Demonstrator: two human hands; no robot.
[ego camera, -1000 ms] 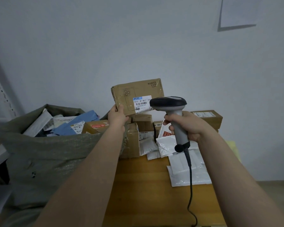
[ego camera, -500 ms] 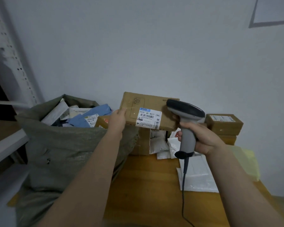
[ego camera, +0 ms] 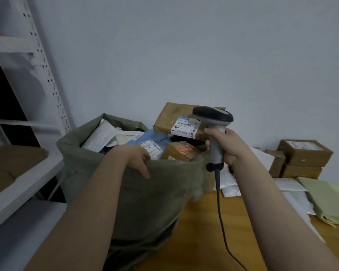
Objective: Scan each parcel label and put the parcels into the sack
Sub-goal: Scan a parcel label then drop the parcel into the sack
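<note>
The brown cardboard parcel (ego camera: 169,118) with its white barcode label (ego camera: 185,127) lies tilted on top of the pile at the far right of the sack's mouth, with no hand on it. The grey-green woven sack (ego camera: 145,194) stands against the table's left end, full of mailers and small boxes. My left hand (ego camera: 138,158) rests on the sack's near rim, fingers loose and hanging over the cloth, holding no parcel. My right hand (ego camera: 230,147) grips the handle of the grey barcode scanner (ego camera: 213,115), whose dark head partly covers the parcel's right end.
On the wooden table (ego camera: 200,237) to the right lie white poly mailers (ego camera: 228,182), a yellow-green mailer (ego camera: 325,200) and stacked brown boxes (ego camera: 303,154). The scanner cable (ego camera: 220,216) trails down over the table. A white metal shelf rack (ego camera: 22,180) stands close on the left.
My left hand carried the brown parcel left over the sack, let go of it and dropped back to the sack's rim. My view turned left; the scanner stayed in my right hand.
</note>
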